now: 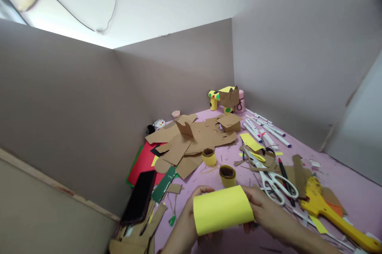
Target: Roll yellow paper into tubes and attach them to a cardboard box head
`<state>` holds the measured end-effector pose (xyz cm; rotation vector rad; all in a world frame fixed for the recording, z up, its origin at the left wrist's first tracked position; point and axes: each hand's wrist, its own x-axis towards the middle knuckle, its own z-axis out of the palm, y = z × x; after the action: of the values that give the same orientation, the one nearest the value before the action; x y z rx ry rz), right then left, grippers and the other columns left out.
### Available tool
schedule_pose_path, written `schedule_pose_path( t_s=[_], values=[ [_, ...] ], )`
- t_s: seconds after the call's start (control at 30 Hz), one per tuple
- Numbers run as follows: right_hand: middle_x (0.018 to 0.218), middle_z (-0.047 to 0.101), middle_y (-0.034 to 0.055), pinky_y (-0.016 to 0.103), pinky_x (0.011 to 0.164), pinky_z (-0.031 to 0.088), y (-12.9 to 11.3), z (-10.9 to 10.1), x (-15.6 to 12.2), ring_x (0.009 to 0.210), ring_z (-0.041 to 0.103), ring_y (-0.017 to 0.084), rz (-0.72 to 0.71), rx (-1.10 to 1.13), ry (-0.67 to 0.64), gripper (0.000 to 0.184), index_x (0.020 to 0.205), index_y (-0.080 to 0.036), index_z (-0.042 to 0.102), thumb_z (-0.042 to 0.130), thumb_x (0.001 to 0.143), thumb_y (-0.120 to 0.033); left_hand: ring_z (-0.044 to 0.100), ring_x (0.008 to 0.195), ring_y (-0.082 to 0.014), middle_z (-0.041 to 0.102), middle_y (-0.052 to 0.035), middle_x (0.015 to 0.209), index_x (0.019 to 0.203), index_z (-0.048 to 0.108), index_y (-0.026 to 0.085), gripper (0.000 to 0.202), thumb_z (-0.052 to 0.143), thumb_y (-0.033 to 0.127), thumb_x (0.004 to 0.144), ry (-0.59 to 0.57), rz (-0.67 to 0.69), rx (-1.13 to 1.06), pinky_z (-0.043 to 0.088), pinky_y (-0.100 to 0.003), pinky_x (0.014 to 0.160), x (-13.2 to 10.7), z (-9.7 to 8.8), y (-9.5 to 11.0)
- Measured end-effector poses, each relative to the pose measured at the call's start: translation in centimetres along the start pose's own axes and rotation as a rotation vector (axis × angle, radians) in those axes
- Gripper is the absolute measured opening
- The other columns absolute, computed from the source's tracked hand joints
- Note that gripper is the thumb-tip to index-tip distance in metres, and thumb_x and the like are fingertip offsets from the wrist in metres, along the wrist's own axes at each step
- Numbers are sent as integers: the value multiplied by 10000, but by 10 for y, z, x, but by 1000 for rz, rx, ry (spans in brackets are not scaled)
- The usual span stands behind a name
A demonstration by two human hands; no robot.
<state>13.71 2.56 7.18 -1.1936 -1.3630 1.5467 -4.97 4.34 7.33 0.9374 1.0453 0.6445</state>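
Low in the head view, a yellow paper tube (223,210) lies sideways between both hands, its smooth outer face toward me. My left hand (191,208) grips its left end, with fingertips showing over the top edge. At the other end, my right hand (262,206) has its fingers closed on the rim; some fingertips are hidden beneath. Just beyond the tube stand two short yellow-wrapped cardboard rings (228,180), brown inside. White-handled scissors (273,184) lie to the right of my right hand.
A yellow glue gun (328,210) lies at the right, with several markers (268,127) farther back. Cut cardboard (203,136) covers the table's middle. A black phone (139,196) rests at left. Grey partitions (179,71) enclose the table; a decorated yellow figure (228,97) stands at the back.
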Motion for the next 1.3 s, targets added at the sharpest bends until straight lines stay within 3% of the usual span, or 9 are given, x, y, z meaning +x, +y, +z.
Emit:
schedule_pose_path(
  t_s=[0.17,0.27,0.33,0.57,0.7,0.8,0.93,1.1,1.3],
  values=[
    [446,534,-58,202,409,337,15,-19,3,387,457,85,12,215,184,102,686,-183,563,494,612,-198,564,504,-135,621,-13,671,1209,438,191,525,458,560,836,-17,173,100,371,-206,430,2,-11,17],
    [442,541,-45,189,383,287,25,-42,8,357,397,53,-6,405,378,81,619,-181,538,582,616,-248,605,722,-144,610,-80,976,1244,378,202,497,465,505,859,156,370,166,424,-206,533,20,-36,35],
    [439,537,-47,193,376,285,31,-54,11,350,365,43,-8,497,427,127,611,-188,528,639,601,-249,588,915,-172,544,-124,1151,1251,382,187,465,470,438,869,255,448,451,463,-236,671,39,-51,47],
    [511,566,-45,216,390,391,47,-57,21,439,500,102,59,631,509,265,693,-226,518,725,527,-228,419,1233,-255,481,-96,1333,1254,525,222,558,653,181,713,68,559,815,282,-363,1041,112,-46,76],
    [487,583,-46,183,379,381,55,-57,26,419,484,75,104,671,500,267,663,-212,510,739,528,-212,417,1232,-307,510,-100,1309,1208,587,229,690,729,73,551,-60,529,997,284,-398,1036,145,-29,79],
    [493,593,-58,171,379,386,62,-62,29,413,476,69,110,724,473,243,709,-225,523,714,569,-171,543,1060,-287,627,-80,1126,1056,676,221,517,676,32,575,-117,492,1092,370,-386,942,157,-25,77],
    [481,586,-59,161,371,384,68,-68,31,421,473,73,124,793,468,193,702,-238,535,685,614,-155,556,1011,-254,649,-64,1074,1022,673,217,395,614,61,664,-102,488,1146,380,-345,907,144,-34,84],
    [458,576,-49,149,363,383,64,-68,29,389,436,52,133,794,442,150,599,-205,559,700,596,-155,565,968,-240,643,-47,1055,1066,635,238,346,594,170,729,-34,410,1190,402,-324,847,90,-56,93],
    [459,612,-36,162,322,362,62,-61,27,344,446,58,140,735,473,174,632,-177,587,740,547,-188,558,955,-227,640,-31,1004,982,653,224,349,587,86,668,-21,279,1273,406,-327,854,57,-67,64]
  ],
)
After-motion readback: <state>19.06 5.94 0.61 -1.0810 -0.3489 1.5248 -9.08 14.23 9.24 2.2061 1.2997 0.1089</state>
